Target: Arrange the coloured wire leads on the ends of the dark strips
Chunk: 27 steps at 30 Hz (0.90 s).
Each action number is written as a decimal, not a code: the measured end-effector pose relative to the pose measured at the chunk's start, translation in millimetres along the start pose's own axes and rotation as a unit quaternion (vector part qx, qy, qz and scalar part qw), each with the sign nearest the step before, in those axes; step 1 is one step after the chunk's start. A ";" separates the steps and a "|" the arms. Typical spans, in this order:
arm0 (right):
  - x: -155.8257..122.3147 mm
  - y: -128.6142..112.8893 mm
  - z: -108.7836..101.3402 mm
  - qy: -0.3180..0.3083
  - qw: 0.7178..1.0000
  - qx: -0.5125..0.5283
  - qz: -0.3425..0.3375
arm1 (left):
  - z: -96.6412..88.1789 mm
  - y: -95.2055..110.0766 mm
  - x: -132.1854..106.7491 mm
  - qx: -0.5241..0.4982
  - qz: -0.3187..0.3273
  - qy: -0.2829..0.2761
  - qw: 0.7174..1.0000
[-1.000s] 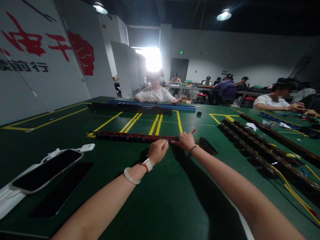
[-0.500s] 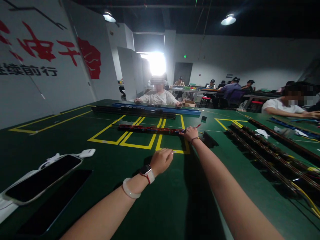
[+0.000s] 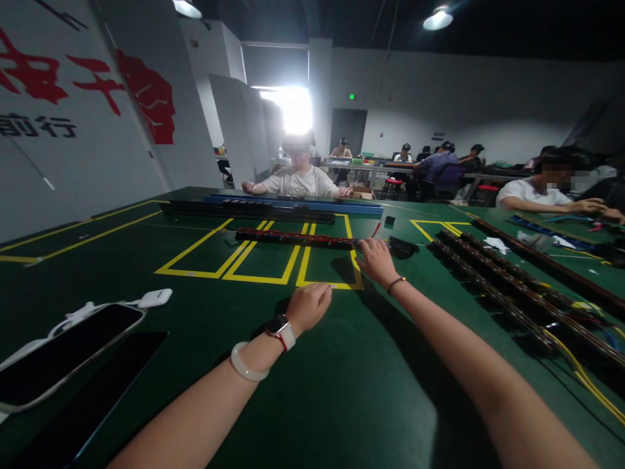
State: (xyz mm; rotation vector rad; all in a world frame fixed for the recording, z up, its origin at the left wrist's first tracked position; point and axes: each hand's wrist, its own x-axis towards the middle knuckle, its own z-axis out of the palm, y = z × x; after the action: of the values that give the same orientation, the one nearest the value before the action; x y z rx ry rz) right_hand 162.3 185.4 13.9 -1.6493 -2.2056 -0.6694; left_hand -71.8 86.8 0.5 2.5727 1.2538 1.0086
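A long dark rail with red wiring (image 3: 295, 238) lies across the yellow floor-plan lines (image 3: 263, 260) on the green table. My right hand (image 3: 375, 258) reaches out just off the rail's right end, fingers spread and holding nothing. My left hand (image 3: 308, 307) rests nearer to me on the table, curled into a loose fist, with a watch and a pale bangle on its wrist. Nothing shows in that fist.
A phone (image 3: 58, 355) with a white cable and a white case (image 3: 154, 298) lie at the left. Long dark rails with yellow wires (image 3: 517, 293) run along the right. More rails (image 3: 254, 208) lie at the far edge, where a person sits; others work at the right.
The rail has been pushed away from me into the yellow boxes. My left hand let go and stayed near; my right hand came off the rail's end and opened.
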 end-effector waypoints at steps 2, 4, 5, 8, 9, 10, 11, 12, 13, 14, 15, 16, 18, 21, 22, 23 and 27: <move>-31.2 27.9 -12.6 -0.003 0.999 -0.022 0.040 | -0.1 0.0 0.5 -0.002 -0.007 -0.003 1.000; -62.8 64.1 -22.4 -0.018 0.990 -0.065 0.123 | 0.0 -0.2 0.9 -0.002 -0.012 -0.005 1.000; -78.0 83.2 -25.8 -0.025 0.980 -0.094 0.174 | 0.1 -0.3 1.1 -0.002 -0.014 -0.006 1.000; -117.7 133.4 -29.5 -0.044 0.933 -0.170 0.313 | 0.2 -0.5 1.0 -0.002 -0.016 -0.014 1.000; -128.0 146.0 -29.0 -0.050 0.920 -0.182 0.343 | 0.1 -0.5 0.9 -0.004 -0.017 -0.016 1.000; -136.6 156.2 -28.0 -0.055 0.908 -0.190 0.369 | -0.1 -0.5 0.6 -0.006 -0.018 -0.019 1.000; -143.4 164.1 -26.8 -0.060 0.898 -0.194 0.391 | -0.3 -0.5 0.4 -0.009 -0.020 -0.021 1.000; -148.5 170.2 -25.7 -0.063 0.889 -0.196 0.410 | -0.6 -0.5 0.1 -0.012 -0.023 -0.024 0.999; -152.1 174.8 -24.7 -0.065 0.881 -0.196 0.427 | -0.8 -0.5 -0.1 -0.014 -0.026 -0.027 0.999; -154.6 178.3 -24.0 -0.065 0.874 -0.194 0.441 | -0.9 -0.5 -0.2 -0.015 -0.030 -0.031 0.999; -156.3 181.1 -23.7 -0.063 0.869 -0.190 0.453 | -1.0 -0.5 -0.3 -0.014 -0.034 -0.034 0.999; -157.6 183.4 -23.6 -0.060 0.866 -0.183 0.462 | -0.9 -0.6 -0.3 -0.012 -0.036 -0.035 0.999; -160.1 186.9 -23.9 -0.055 0.867 -0.165 0.467 | -0.5 -0.8 -0.3 -0.009 -0.037 -0.035 0.999; -163.7 188.7 -25.4 -0.052 0.877 -0.146 0.455 | 0.4 -1.4 -0.2 -0.014 -0.033 -0.031 0.999; -164.2 188.1 -26.3 -0.045 0.880 -0.144 0.451 | 0.6 -1.6 -0.3 -0.015 -0.032 -0.032 0.999; -164.0 187.0 -27.5 -0.034 0.882 -0.145 0.446 | 0.8 -1.8 -0.4 -0.016 -0.030 -0.032 0.999; -153.8 177.7 -37.8 0.024 0.898 -0.171 0.406 | 1.4 -1.6 -0.9 -0.013 -0.014 -0.032 0.999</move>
State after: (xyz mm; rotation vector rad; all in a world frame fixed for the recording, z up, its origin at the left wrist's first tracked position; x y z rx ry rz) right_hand 375.8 81.0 0.8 -2.4350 -1.1856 -0.8400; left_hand -72.4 87.4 -1.6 2.5406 1.2484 0.9226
